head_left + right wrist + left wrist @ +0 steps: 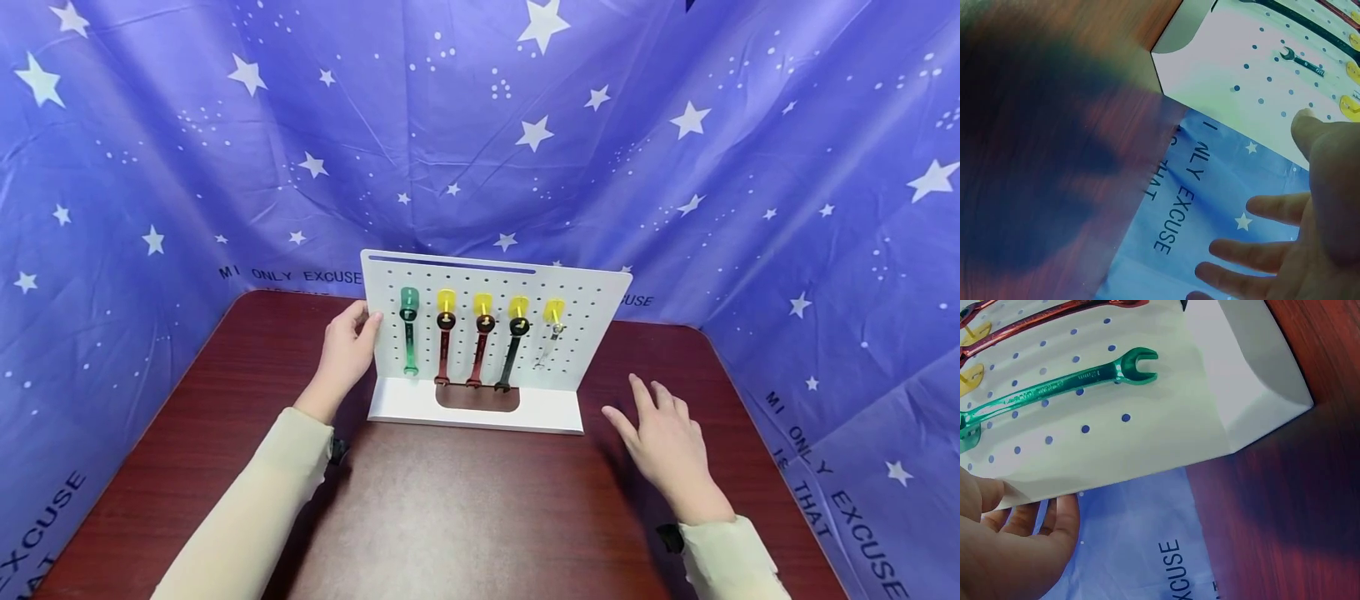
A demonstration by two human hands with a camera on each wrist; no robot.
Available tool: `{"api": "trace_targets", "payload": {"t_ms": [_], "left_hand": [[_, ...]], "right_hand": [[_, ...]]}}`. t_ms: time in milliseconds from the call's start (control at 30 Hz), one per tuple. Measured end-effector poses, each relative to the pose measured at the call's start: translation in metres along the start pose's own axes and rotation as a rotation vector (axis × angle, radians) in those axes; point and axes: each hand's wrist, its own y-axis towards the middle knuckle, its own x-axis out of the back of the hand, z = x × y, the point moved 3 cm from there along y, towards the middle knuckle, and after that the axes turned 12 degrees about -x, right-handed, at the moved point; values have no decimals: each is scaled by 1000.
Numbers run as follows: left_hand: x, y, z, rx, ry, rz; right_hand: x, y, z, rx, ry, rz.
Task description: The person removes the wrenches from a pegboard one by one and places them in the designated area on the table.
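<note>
A white pegboard stands upright on its base. My left hand grips its left edge, thumb at the front and fingers behind, as the left wrist view shows. Hooks hold a row of combination wrenches: a green wrench nearest my left hand, two red wrenches, a dark wrench and a small silver wrench on the right. To the right of the board, my right hand hovers with fingers spread and nothing in it. In the right wrist view its thumb overlaps the board's edge.
The board's white base has a cut-out at its middle and rests on a dark red wooden table. A blue curtain with white stars and lettering surrounds the table at the back and both sides.
</note>
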Motion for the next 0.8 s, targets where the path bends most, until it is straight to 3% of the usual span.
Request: {"api": "trace_targets", "payload": {"t_ms": [233, 467, 800], "left_hand": [[1, 2, 3, 21, -55, 9], [2, 3, 3, 48, -97, 3], [1, 1, 3, 64, -96, -2]], "right_hand": [[-2, 5, 9, 16, 42, 27], [-8, 14, 25, 65, 162, 16], [-14, 42, 62, 201, 492, -65]]}}
